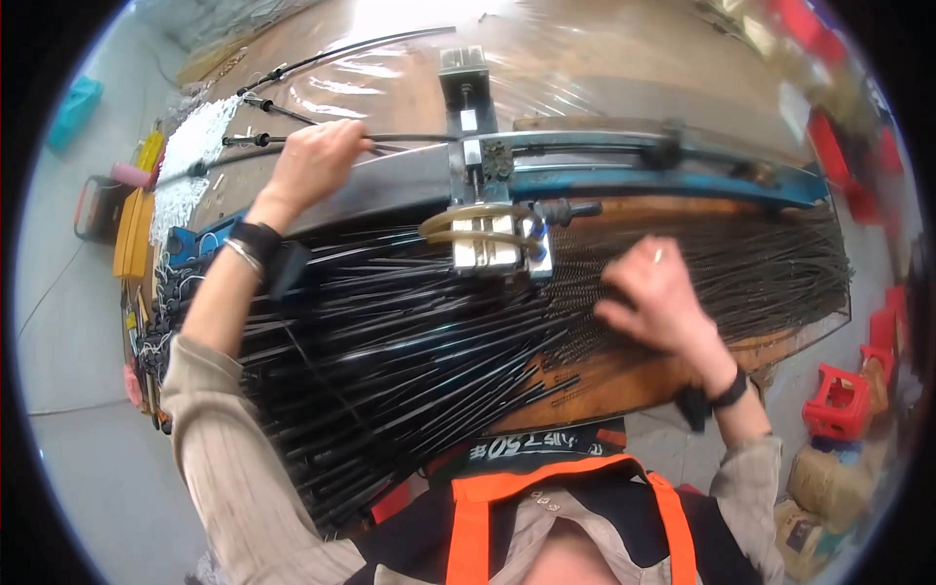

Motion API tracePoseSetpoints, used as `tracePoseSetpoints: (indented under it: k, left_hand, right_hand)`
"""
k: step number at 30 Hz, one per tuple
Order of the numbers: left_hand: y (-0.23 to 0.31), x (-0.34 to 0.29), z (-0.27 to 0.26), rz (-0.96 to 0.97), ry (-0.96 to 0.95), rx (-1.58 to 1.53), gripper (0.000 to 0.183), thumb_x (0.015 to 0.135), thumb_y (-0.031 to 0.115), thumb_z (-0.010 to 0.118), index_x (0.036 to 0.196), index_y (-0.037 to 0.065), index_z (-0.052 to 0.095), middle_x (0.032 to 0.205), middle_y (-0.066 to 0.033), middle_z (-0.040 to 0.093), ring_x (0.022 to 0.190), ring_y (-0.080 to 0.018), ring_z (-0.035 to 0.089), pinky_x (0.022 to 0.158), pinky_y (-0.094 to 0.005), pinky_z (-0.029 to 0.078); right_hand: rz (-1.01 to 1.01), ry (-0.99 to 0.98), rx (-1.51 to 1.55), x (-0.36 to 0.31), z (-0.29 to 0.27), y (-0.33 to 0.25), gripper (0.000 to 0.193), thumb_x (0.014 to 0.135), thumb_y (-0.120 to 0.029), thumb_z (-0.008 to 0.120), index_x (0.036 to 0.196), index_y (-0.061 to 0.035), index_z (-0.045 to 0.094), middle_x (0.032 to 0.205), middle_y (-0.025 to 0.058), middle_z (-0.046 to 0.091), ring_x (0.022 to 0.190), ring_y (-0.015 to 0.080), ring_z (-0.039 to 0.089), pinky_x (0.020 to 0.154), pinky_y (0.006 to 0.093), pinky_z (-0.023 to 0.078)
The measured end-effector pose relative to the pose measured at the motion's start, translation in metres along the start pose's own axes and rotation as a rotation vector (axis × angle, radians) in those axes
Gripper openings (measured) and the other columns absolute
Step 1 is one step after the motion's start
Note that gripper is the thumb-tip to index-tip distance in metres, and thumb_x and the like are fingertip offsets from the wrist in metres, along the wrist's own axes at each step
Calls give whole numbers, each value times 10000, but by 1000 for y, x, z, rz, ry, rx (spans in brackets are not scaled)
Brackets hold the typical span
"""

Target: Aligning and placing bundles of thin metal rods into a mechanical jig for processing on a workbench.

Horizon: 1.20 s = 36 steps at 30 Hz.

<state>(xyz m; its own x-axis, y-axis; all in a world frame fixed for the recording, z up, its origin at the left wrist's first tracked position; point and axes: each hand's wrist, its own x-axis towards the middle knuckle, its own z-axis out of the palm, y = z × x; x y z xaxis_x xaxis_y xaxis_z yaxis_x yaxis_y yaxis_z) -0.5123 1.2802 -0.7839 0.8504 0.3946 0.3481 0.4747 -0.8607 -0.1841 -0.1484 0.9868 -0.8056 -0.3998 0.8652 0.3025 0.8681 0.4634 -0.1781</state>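
Note:
My left hand (pixel 317 161) is closed at the steel rail's left part, gripping a black cable (pixel 409 137) that runs toward the clamp fixture (pixel 470 151). Part of the cable is hidden under the fingers. My right hand (pixel 653 297) hovers over dark coiled-wire cable ends, with its fingers curled in and the thumb a little apart. Whatever lies inside those fingers, if anything, does not show. Between the hands sits a metal valve block (pixel 487 244) with a looped yellowish hose (pixel 473 220). A large bundle of black cables (pixel 370 331) fans out below it.
The blue rail (pixel 673 183) continues right from the fixture. Several more cables (pixel 366 46) lie on the plastic-covered table (pixel 575 68). A white stringy pile (pixel 190 171) rests at the left edge. A red stool (pixel 837 402) stands on the floor at right.

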Motion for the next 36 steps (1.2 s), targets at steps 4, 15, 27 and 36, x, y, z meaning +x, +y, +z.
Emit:
tracePoseSetpoints:
  k: [4, 15, 27, 36]
  left_hand:
    - [-31, 3, 15, -51, -603, 300, 267, 1013, 360, 483, 1092, 145, 621, 1004, -94, 712, 918, -274, 670, 779, -446, 510]
    - [-95, -31, 70, -473, -583, -613, 483, 1009, 515, 443, 1358, 197, 542, 1203, -168, 669, 1156, -353, 616, 971, -476, 486]
    - [114, -75, -56, -45, -308, -245, 118, 913, 182, 639, 919, 64, 631, 822, -123, 616, 792, -325, 630, 709, -422, 527]
    - [121, -70, -40, -28, -277, -386, 182, 941, 123, 597, 1100, 36, 616, 826, -141, 551, 762, -323, 588, 684, -411, 494]
  right_hand:
    - [-25, -3, 0, -11, 15, -23, 234, 720, -80, 724, 928, -61, 618, 851, 65, 589, 832, 256, 575, 782, 401, 456]
    - [-76, -192, 174, 9, 21, -25, 199, 699, -5, 690, 882, -50, 625, 814, 82, 571, 787, 281, 572, 682, 386, 475]
    - [23, -146, 90, 5, 24, -40, 186, 702, -27, 671, 848, -62, 562, 763, 98, 582, 736, 305, 596, 636, 397, 494]
    - [252, -128, 254, -10, 37, -21, 155, 798, -86, 655, 854, -70, 512, 721, 88, 609, 628, 271, 606, 566, 360, 480]
